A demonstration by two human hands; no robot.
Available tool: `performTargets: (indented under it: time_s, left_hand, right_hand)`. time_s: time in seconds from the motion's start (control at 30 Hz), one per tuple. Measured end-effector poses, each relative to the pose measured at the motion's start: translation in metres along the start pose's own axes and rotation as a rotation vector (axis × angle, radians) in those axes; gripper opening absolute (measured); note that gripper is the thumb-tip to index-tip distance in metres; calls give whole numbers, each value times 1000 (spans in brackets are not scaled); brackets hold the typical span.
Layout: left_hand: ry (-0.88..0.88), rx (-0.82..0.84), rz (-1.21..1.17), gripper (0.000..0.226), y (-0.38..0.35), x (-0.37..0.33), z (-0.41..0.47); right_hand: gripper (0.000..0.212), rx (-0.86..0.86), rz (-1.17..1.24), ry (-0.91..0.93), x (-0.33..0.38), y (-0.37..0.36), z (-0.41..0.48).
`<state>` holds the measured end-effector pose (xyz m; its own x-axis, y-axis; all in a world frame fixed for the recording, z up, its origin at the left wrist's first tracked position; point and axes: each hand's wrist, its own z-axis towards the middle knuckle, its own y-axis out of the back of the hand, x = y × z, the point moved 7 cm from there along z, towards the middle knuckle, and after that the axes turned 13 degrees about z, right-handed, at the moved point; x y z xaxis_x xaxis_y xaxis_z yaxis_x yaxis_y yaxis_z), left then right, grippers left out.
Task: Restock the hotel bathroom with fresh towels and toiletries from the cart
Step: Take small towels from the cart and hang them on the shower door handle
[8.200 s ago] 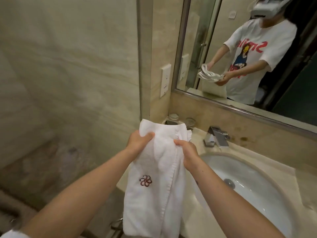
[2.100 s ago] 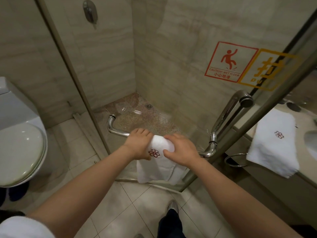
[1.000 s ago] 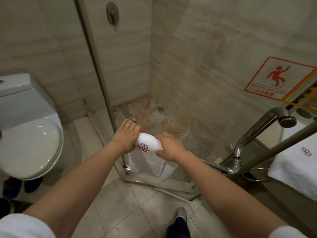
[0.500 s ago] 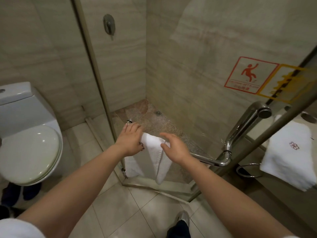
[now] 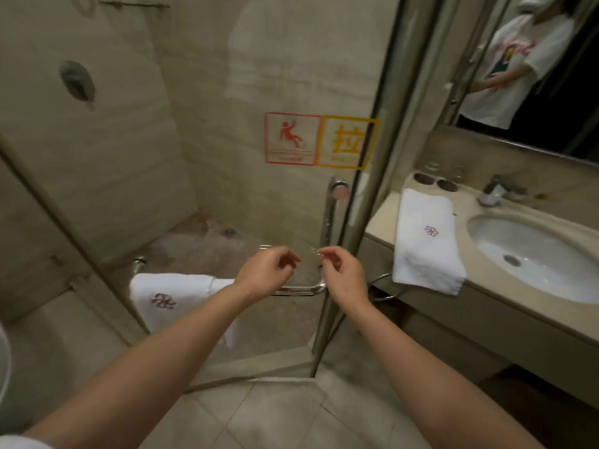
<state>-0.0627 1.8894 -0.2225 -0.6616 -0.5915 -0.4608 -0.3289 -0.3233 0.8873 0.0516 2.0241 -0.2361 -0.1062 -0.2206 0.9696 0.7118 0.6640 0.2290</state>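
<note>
Hovering over bar | L hand, R hand: fingers loosely curled, empty | towel draped at bar's L end

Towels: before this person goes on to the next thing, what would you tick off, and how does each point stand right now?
1. Door towel draped over the handle bar, emblem facing out: ok.
2. Counter towel folded, hanging over the counter edge beside the sink: ok.
3. Left hand and right hand empty, clear of both towels: ok.
4. Toiletries set out: cannot tell; only blurred round items at the back of the counter.
5. Cart within reach: cannot tell; not in view.
</note>
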Motion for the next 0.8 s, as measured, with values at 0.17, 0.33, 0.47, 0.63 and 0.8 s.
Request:
performTargets:
  time_s: [0.17, 0.33, 0.47, 0.63, 0.8]
  left_hand:
    - [-94, 36, -12, 26, -37, -84, 30]
    - [-169, 87, -10, 27, -78, -172, 60]
    - [-146, 97, -20, 24, -108, -225, 81]
    - [-123, 114, -26, 25, -140, -259, 103]
    - [-75, 153, -9, 25, -162, -272, 135]
  right_hand:
    - [18, -112, 39, -39, -15, 93, 15]
    - [19, -183, 72, -46, -31, 190, 32]
    - [21, -192, 73, -85, -49, 255, 47]
    - [19, -196, 56, -124, -77, 306, 65]
    - [20, -197, 61, -181, -103, 336, 91]
